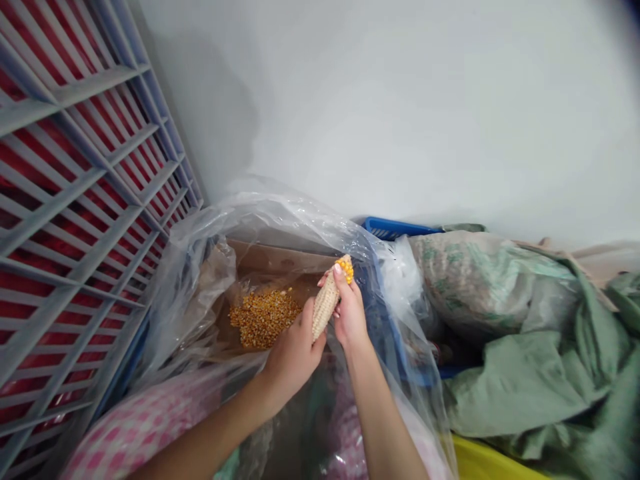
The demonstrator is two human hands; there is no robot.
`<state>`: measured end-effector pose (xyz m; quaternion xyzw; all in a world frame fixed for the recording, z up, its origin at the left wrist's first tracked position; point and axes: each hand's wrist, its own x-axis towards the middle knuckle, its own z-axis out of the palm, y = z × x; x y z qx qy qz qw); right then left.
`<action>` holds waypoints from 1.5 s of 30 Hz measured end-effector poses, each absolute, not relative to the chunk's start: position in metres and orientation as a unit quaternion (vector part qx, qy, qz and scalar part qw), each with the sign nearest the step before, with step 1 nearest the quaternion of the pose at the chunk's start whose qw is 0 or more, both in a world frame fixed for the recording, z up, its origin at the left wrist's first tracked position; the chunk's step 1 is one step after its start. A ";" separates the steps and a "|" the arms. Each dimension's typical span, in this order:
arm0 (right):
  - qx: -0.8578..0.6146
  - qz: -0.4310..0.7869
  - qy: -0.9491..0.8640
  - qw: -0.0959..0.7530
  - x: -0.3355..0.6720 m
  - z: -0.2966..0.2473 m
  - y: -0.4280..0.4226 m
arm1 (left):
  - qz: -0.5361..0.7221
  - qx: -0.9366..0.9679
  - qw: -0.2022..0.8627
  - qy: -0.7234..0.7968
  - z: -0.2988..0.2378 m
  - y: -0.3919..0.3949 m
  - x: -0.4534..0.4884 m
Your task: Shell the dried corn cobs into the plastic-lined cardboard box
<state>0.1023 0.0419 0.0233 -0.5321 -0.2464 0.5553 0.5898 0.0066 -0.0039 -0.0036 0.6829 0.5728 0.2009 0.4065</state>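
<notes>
A corn cob [326, 305], mostly stripped to its pale core, is held tilted between both hands. Yellow kernels [345, 269] still cover a patch near its upper end. My left hand [299, 347] wraps round the lower end of the cob. My right hand [349, 308] grips the upper end, its thumb pressed on the yellow kernels. Below and to the left, a heap of loose corn kernels [265, 317] lies inside a clear plastic bag [260, 200], which spreads open around my hands. Some fingers are hidden behind the cob.
Slatted grey plastic crates [95, 173] with red behind them rise on the left. A white wall [400, 113] stands ahead. On the right are a blue basket [387, 228], a stuffed plastic bag [470, 277], green cloth [540, 380] and a yellow item [485, 460]. Pink checked fabric [145, 427] shows below.
</notes>
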 end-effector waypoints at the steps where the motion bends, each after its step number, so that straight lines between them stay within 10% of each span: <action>1: -0.523 0.570 -0.249 0.583 0.104 0.024 0.042 | 0.219 0.677 0.419 0.564 -0.003 -0.003 0.006; 45: -0.452 0.633 -0.249 0.577 0.122 0.037 0.034 | 0.289 0.683 0.486 0.463 0.000 0.002 0.003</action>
